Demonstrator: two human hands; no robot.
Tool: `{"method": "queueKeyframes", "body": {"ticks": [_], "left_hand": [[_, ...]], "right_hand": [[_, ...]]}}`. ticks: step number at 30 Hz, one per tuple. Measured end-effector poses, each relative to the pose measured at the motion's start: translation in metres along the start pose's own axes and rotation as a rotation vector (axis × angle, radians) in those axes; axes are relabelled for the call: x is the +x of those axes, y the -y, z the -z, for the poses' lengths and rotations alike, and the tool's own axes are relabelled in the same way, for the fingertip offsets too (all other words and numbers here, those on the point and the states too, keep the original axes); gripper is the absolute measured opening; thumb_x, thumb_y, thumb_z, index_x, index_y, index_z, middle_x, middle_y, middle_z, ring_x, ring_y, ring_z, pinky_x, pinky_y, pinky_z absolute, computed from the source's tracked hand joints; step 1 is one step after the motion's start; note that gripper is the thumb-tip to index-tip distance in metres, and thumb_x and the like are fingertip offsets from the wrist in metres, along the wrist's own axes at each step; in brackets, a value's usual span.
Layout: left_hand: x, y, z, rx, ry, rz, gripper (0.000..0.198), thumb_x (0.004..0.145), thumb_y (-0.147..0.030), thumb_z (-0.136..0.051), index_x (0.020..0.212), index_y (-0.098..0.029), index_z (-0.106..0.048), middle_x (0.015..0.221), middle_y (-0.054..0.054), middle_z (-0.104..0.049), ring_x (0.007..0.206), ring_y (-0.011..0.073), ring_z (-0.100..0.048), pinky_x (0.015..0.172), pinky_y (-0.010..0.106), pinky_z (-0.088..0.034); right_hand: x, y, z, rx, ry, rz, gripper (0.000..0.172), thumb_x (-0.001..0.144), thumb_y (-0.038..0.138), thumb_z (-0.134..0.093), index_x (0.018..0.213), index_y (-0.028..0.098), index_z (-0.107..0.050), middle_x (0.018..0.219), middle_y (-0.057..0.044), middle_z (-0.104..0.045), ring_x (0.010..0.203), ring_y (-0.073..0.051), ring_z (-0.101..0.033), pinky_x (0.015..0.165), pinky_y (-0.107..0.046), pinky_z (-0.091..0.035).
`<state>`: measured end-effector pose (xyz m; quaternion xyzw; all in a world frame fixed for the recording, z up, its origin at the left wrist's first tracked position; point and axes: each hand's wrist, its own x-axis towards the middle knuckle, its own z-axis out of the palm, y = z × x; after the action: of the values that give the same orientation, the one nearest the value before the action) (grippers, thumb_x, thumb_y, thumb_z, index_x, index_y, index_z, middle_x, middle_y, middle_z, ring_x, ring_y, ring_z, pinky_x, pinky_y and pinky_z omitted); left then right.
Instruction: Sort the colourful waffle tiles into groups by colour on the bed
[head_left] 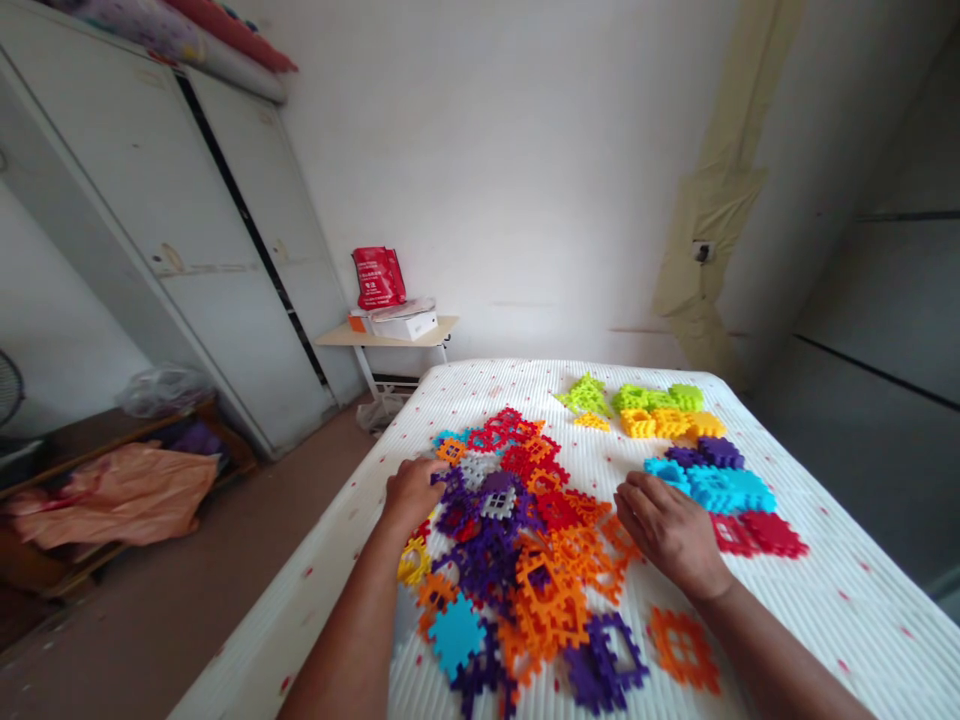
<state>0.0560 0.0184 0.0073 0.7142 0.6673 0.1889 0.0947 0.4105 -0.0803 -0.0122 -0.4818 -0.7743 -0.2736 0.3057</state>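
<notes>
A loose heap of plastic interlocking tiles (555, 595) in orange, purple, red, grey and blue covers the left and middle of the bed. At the heap's left edge, my left hand (411, 497) has its fingers closed at a purple interlocking tile (444, 487). On the heap's right side is my right hand (667, 525), back upward, fingers bent and pressed together. An orange tile (621, 540) lies by its thumb side; whatever its fingertips hold is hidden. A separate orange window tile (682, 648) lies below the right wrist.
Tiles grouped by colour stand at the right: green (637, 398), yellow (660, 424), purple (716, 453), blue (731, 490) and red (776, 533). The white bed cover (847, 610) lies underneath. A small table (337, 338) with a red bag (379, 277) stands beyond, beside a wardrobe (225, 260).
</notes>
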Motion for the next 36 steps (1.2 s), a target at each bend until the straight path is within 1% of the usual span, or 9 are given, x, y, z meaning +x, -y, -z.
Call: {"method": "queueKeyframes", "body": {"ticks": [6, 11, 14, 18, 22, 25, 29, 32, 36], "left_hand": [[-0.006, -0.006, -0.009, 0.124, 0.052, -0.047, 0.031, 0.075, -0.024, -0.054, 0.103, -0.028, -0.065, 0.116, 0.002, -0.064, 0.113, 0.0259, -0.05, 0.091, 0.042, -0.037], [-0.004, -0.007, -0.013, 0.165, 0.051, -0.05, 0.04, 0.073, -0.02, -0.055, 0.112, -0.03, -0.06, 0.108, 0.002, -0.066, 0.109, 0.0228, -0.052, 0.088, 0.039, -0.037], [-0.004, -0.007, -0.013, 0.172, 0.042, -0.044, 0.045, 0.074, -0.021, -0.053, 0.118, -0.029, -0.055, 0.105, 0.004, -0.067, 0.107, 0.0236, -0.053, 0.086, 0.039, -0.038], [-0.002, -0.007, -0.012, 0.179, 0.032, -0.065, 0.04, 0.075, -0.025, -0.052, 0.114, -0.026, -0.058, 0.097, 0.005, -0.068, 0.099, 0.0243, -0.056, 0.083, 0.037, -0.039], [0.001, -0.005, -0.011, 0.175, -0.049, -0.115, 0.037, 0.073, -0.029, -0.052, 0.107, -0.023, -0.063, 0.089, 0.005, -0.068, 0.093, 0.0242, -0.058, 0.078, 0.033, -0.042], [0.003, -0.002, -0.012, 0.042, -0.037, -0.1, 0.031, 0.07, -0.034, -0.052, 0.094, -0.02, -0.067, 0.081, 0.004, -0.068, 0.083, 0.0223, -0.061, 0.071, 0.029, -0.044], [-0.002, -0.003, -0.007, -0.308, -0.044, -0.025, 0.029, 0.064, -0.043, -0.057, 0.079, -0.02, -0.066, 0.073, 0.001, -0.068, 0.071, 0.0191, -0.062, 0.066, 0.026, -0.046], [-0.014, -0.014, 0.002, -0.539, -0.103, 0.003, 0.03, 0.06, -0.046, -0.062, 0.075, -0.02, -0.064, 0.065, 0.0, -0.065, 0.064, 0.0173, -0.059, 0.062, 0.025, -0.045], [-0.03, -0.039, 0.008, -0.705, -0.134, -0.062, 0.026, 0.064, -0.044, -0.063, 0.071, -0.019, -0.058, 0.058, -0.002, -0.057, 0.054, 0.0132, -0.051, 0.053, 0.023, -0.041]], "right_hand": [[0.003, 0.005, 0.002, 0.043, 0.005, 0.019, 0.02, 0.091, 0.018, -0.044, 0.083, 0.017, -0.062, 0.087, -0.007, -0.063, 0.074, -0.014, -0.058, 0.067, -0.025, -0.044], [0.004, 0.008, 0.002, 0.055, 0.019, 0.009, 0.021, 0.091, 0.018, -0.043, 0.081, 0.017, -0.061, 0.086, -0.007, -0.062, 0.072, -0.014, -0.056, 0.066, -0.026, -0.042], [0.006, 0.01, 0.004, 0.058, 0.027, 0.004, 0.023, 0.091, 0.018, -0.042, 0.078, 0.017, -0.06, 0.083, -0.006, -0.061, 0.071, -0.013, -0.053, 0.065, -0.025, -0.04], [0.008, 0.014, 0.006, 0.045, 0.047, -0.002, 0.025, 0.091, 0.017, -0.041, 0.073, 0.017, -0.057, 0.075, -0.005, -0.058, 0.066, -0.013, -0.049, 0.063, -0.025, -0.038], [0.008, 0.015, 0.004, 0.042, 0.08, -0.028, 0.023, 0.091, 0.017, -0.042, 0.071, 0.018, -0.054, 0.073, -0.004, -0.056, 0.066, -0.013, -0.048, 0.062, -0.025, -0.036], [0.007, 0.014, 0.003, 0.042, 0.089, -0.034, 0.022, 0.09, 0.017, -0.043, 0.071, 0.018, -0.054, 0.073, -0.003, -0.056, 0.067, -0.013, -0.049, 0.062, -0.025, -0.036], [0.007, 0.014, 0.004, 0.046, 0.082, -0.035, 0.02, 0.089, 0.016, -0.044, 0.072, 0.018, -0.054, 0.073, -0.003, -0.056, 0.067, -0.013, -0.049, 0.062, -0.024, -0.036], [0.008, 0.015, 0.006, 0.051, 0.091, -0.039, 0.02, 0.089, 0.016, -0.043, 0.073, 0.018, -0.054, 0.073, -0.004, -0.055, 0.068, -0.013, -0.05, 0.063, -0.024, -0.037], [0.009, 0.017, 0.008, 0.068, 0.118, -0.047, 0.022, 0.09, 0.016, -0.04, 0.073, 0.018, -0.055, 0.073, -0.004, -0.057, 0.068, -0.014, -0.052, 0.063, -0.024, -0.039]]}}
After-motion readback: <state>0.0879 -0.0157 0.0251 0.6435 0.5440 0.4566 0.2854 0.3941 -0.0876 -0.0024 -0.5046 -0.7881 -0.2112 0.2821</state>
